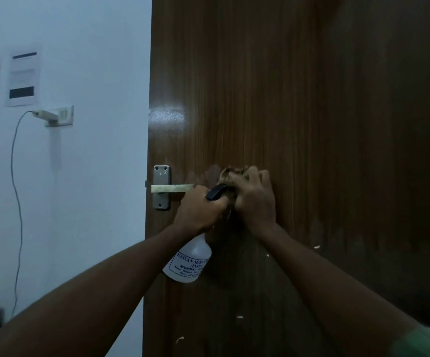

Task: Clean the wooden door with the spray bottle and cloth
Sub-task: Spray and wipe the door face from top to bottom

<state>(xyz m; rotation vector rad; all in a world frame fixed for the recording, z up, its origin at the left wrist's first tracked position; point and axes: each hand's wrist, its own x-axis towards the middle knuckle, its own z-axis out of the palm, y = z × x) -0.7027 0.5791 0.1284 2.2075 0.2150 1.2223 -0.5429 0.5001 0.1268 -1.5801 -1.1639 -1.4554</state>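
A dark brown wooden door (pixel 299 99) fills the right two thirds of the head view. My left hand (pixel 199 208) grips the neck of a white spray bottle (pixel 189 260) with a black trigger head, its body hanging down with a printed label. Right beside it, my right hand (pixel 256 199) holds a bunched brownish cloth (pixel 232 173) against the door at handle height. Most of the cloth is hidden under my fingers. Pale smears and small light flecks mark the door's lower part.
A metal lever handle (pixel 171 188) on its plate sits at the door's left edge, just left of my left hand. The white wall (pixel 93 176) to the left carries a socket with a plugged charger (pixel 54 115), a hanging cable and paper sheets (pixel 23 78).
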